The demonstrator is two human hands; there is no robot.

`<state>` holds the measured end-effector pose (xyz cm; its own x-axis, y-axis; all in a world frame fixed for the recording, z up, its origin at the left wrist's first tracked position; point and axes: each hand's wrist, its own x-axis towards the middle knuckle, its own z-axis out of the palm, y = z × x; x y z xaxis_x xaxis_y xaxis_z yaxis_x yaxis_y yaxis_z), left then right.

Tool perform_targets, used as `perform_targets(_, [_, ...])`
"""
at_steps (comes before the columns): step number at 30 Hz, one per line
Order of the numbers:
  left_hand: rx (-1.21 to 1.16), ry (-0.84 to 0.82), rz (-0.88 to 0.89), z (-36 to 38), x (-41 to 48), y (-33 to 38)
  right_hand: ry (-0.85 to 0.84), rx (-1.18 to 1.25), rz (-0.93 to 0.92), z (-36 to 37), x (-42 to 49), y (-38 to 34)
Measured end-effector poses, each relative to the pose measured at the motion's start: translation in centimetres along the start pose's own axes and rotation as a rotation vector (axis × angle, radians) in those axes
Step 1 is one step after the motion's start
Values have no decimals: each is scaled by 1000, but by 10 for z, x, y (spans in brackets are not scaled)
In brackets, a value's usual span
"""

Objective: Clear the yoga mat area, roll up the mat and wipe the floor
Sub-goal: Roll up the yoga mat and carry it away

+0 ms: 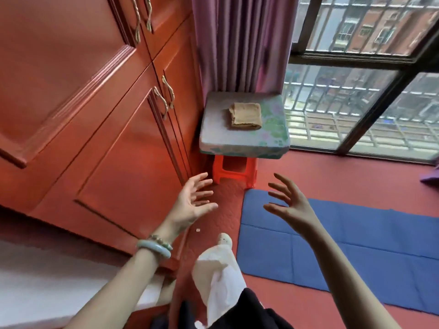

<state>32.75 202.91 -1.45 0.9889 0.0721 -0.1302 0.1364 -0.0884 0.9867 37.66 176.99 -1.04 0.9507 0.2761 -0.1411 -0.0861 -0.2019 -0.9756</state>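
A blue yoga mat (332, 245) lies flat and unrolled on the red floor (297, 172) at the right. A folded tan cloth (245, 116) rests on a pale floral cushion (273, 136) that sits on an orange plastic stool (234, 169) in the corner. My left hand (193, 201) is raised with fingers spread, empty, just left of the stool's legs. My right hand (288, 201) is also raised and spread, empty, over the mat's near-left corner. Both hands are well short of the cushion.
Red wooden wardrobe doors (107, 115) with metal handles fill the left. A purple curtain (242, 43) hangs behind the stool, beside a barred window (356, 103). My leg in a light trouser and sock (224, 243) stands on the floor. A purple object (431, 179) shows at the right edge.
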Motion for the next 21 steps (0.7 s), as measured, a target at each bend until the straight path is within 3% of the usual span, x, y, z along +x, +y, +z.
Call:
perform_targets(10, [18,-319,-27,52,218,11,283,68,92,-57,123,16])
perform_targets(21, [110,-600,-50,94,356,17,550,89,245,-111,174,19])
